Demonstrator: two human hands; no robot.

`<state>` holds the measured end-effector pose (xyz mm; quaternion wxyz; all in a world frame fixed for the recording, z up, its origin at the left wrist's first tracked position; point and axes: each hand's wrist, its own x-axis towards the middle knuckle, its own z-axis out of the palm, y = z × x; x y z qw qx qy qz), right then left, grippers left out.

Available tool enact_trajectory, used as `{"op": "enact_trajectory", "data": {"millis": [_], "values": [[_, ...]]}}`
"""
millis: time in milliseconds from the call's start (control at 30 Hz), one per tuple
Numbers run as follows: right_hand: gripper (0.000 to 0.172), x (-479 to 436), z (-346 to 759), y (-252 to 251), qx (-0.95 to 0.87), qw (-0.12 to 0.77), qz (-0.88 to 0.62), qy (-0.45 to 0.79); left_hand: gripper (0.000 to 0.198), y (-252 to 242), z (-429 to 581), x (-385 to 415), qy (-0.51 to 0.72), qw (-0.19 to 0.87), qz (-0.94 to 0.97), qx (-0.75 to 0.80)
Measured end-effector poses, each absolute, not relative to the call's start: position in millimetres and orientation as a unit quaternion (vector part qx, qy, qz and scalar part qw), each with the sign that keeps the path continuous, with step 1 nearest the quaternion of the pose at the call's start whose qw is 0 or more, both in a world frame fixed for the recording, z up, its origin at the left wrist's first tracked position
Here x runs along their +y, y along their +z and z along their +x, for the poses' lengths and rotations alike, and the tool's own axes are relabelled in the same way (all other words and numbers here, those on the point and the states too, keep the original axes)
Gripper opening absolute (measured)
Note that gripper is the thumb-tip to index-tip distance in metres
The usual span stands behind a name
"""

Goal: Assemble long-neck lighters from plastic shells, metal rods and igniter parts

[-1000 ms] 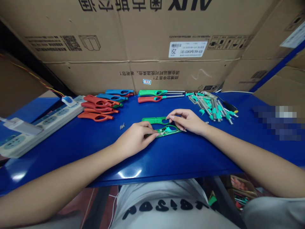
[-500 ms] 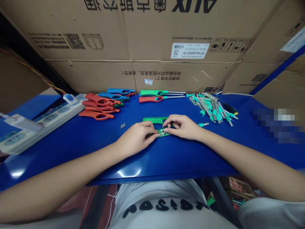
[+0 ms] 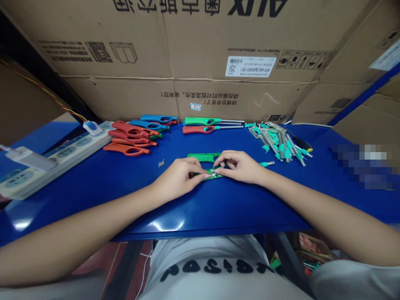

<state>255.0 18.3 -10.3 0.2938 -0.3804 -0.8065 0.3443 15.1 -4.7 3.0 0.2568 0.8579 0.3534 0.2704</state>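
**Left hand [image 3: 178,177] and right hand [image 3: 239,166] meet on a green lighter body [image 3: 201,157]**

The green lighter body lies mid-bench on the blue workbench [image 3: 237,208], well in from the front edge, its long axis running left to right, nearly parallel to that edge. The hands come in from opposite sides and neither is clearly nearer. Their fingers are bent and closed in a pinch on the body's middle, the fingertips [image 3: 216,171] almost touching. Between them sits a small pale part [image 3: 214,172], too covered to identify. The fingers also hide how it sits, and whether the green strips above and below it are one piece.

Just beyond the right hand lies a teal-tipped metal nozzle [image 3: 267,163]. Left of the hands are a few small screws [image 3: 161,163]. Toward the back edge, red-orange lighter bodies [image 3: 126,149] and blue lighter bodies [image 3: 150,124] are heaped on the left, beside a power strip [image 3: 56,160]. Back center lie a finished green lighter [image 3: 201,121] and an orange one [image 3: 198,129]. Back right holds a pile of teal-collared nozzles [image 3: 279,143] and a black-handled screwdriver [image 3: 303,143]. Cardboard cartons [image 3: 187,54] close off the bench behind.
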Motion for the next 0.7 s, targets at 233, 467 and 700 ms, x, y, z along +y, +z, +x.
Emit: {"op": "enact_trajectory", "data": {"millis": [233, 467, 700], "values": [[0.02, 17.2, 253.7, -10.9, -0.811, 0.299, -0.376, 0.334, 0.01, 0.8, 18.1, -5.5, 0.282, 0.243, 0.851, 0.371], [0.017, 18.3, 253.4, -11.9, -0.817, 0.299, -0.371, 0.323, 0.012, 2.5, 16.4, -5.6, 0.275, 0.241, 0.857, 0.364], [0.018, 18.2, 253.2, -11.1, -0.825, 0.297, -0.368, 0.308, 0.015, 4.3, 15.0, -3.0, 0.267, 0.249, 0.853, 0.372]]}}
